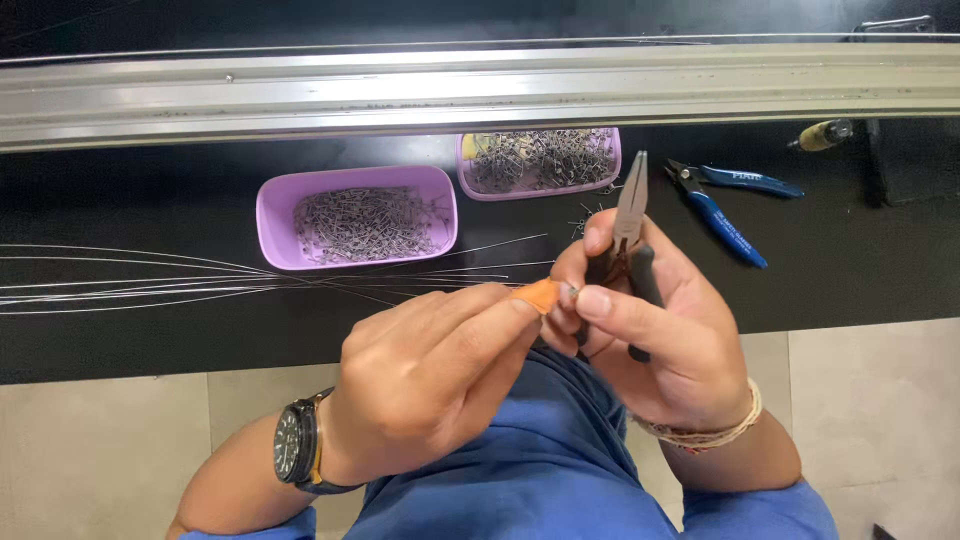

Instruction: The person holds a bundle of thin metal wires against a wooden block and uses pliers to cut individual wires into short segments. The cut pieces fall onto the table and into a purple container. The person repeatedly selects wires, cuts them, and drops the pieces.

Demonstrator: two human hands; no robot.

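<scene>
Pliers (629, 215) upright in right hand (660, 340) (tips point away).

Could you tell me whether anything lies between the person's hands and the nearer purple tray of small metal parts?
Only thin wires lie across the black bench between the hands (left, right) and the purple tray; nothing else blocks it.

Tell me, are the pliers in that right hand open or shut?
Shut. The pliers in the right hand end in one narrow, tapered tip with no gap showing between the two halves, and the dark handles lie close together.
</scene>
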